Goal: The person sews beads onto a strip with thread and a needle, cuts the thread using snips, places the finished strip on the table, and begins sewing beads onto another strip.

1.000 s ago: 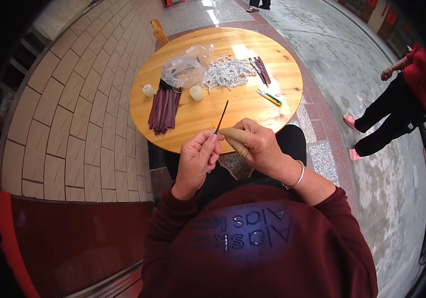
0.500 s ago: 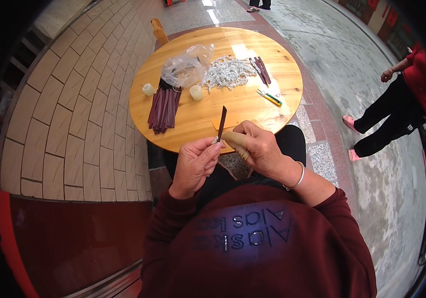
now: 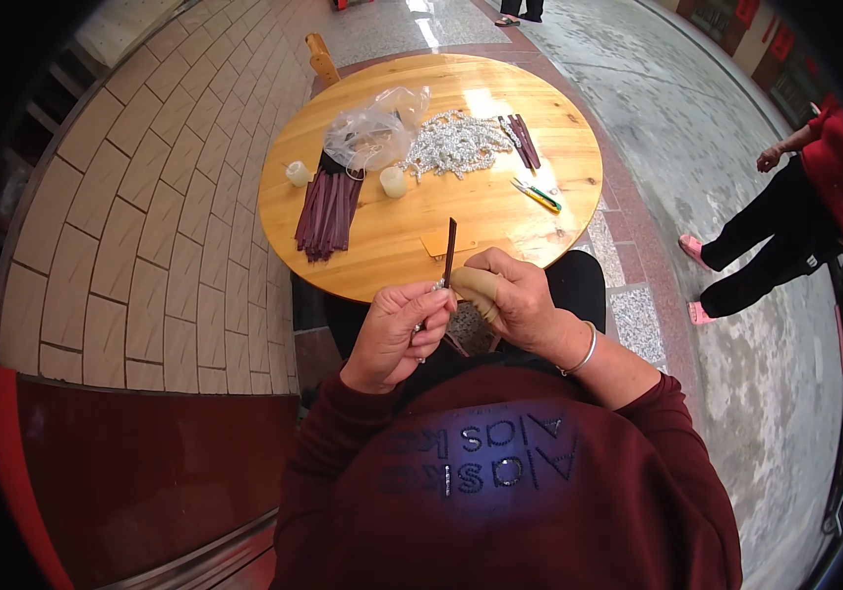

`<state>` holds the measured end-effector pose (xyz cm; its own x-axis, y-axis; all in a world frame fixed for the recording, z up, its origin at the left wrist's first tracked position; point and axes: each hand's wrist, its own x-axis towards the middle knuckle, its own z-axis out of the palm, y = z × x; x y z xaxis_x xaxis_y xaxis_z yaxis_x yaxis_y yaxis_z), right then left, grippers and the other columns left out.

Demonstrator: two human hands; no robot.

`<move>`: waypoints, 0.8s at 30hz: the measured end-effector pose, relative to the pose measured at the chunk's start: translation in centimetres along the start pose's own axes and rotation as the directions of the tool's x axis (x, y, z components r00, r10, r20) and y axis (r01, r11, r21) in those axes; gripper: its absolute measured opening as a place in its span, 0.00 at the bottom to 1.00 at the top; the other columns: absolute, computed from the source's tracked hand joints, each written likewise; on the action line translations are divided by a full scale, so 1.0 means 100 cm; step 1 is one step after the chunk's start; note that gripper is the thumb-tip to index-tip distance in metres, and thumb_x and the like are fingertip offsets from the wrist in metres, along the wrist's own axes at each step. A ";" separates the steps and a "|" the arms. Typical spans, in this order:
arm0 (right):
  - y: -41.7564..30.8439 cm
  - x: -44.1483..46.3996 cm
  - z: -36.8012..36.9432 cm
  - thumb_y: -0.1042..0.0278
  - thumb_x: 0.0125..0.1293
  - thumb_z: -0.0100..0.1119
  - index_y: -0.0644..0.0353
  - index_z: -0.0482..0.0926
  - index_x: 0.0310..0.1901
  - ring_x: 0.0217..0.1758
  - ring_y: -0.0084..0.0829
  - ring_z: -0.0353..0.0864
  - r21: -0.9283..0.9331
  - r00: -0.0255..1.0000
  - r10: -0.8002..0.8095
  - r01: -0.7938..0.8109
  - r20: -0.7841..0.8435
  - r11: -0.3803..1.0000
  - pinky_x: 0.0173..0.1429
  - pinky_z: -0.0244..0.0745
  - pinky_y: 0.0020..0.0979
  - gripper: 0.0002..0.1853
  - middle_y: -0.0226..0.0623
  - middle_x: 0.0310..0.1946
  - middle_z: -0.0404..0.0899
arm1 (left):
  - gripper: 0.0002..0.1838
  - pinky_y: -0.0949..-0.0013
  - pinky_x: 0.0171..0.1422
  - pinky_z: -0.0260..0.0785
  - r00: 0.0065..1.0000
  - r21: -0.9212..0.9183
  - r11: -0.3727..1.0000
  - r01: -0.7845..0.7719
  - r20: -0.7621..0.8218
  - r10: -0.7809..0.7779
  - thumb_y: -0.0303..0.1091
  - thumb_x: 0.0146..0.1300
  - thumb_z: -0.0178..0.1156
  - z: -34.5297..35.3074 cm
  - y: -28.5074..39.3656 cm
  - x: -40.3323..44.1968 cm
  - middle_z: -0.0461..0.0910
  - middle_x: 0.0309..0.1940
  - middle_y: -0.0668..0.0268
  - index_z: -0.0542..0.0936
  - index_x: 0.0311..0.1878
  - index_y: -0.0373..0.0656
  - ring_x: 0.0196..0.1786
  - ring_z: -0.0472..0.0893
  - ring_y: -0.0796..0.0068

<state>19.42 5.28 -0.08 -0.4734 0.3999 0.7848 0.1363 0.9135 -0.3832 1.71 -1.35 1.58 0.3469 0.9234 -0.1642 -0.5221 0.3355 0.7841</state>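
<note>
My left hand (image 3: 402, 329) pinches a narrow dark maroon strip (image 3: 451, 246) near its lower end, and the strip points up and away from me. Small silvery beads (image 3: 438, 284) show at the fingertips, against the strip. Close on the right, my right hand (image 3: 515, 300) is closed, its thumb and fingers pressed together beside the strip's base. Tan finger covers (image 3: 476, 285) sit on some of its fingers. Whatever lies in that pinch is hidden. Both hands are above my lap, at the near edge of the round wooden table (image 3: 392, 265).
On the table lie a bundle of maroon strips (image 3: 328, 211), a clear plastic bag (image 3: 367, 133), a heap of silvery bead strings (image 3: 456, 143), more strips (image 3: 522, 143), yellow-green thread snips (image 3: 538, 195), two pale spools (image 3: 393, 181) and an orange card (image 3: 446, 242). Another person (image 3: 785, 211) stands at right.
My right hand's covered fingers have curled down more beside the strip's base. The strip has shifted slightly right and down with my left hand, and my view has moved a little.
</note>
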 end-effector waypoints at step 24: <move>-0.002 -0.007 -0.002 0.75 0.58 0.60 0.62 0.77 0.39 0.28 0.34 0.77 0.063 0.961 0.159 -0.177 0.226 0.982 0.30 0.72 0.30 0.07 0.38 0.27 0.73 | 0.10 0.86 0.15 0.47 0.994 0.129 0.991 0.030 -0.112 -0.015 0.33 0.67 0.54 -0.008 -0.013 0.004 0.64 0.17 0.77 0.76 0.32 0.37 0.15 0.59 0.92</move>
<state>19.86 4.87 -0.47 -0.6303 0.5127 0.5830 0.1627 0.8215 -0.5465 1.95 -1.27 0.02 0.2658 0.9332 -0.2419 -0.4070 0.3361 0.8494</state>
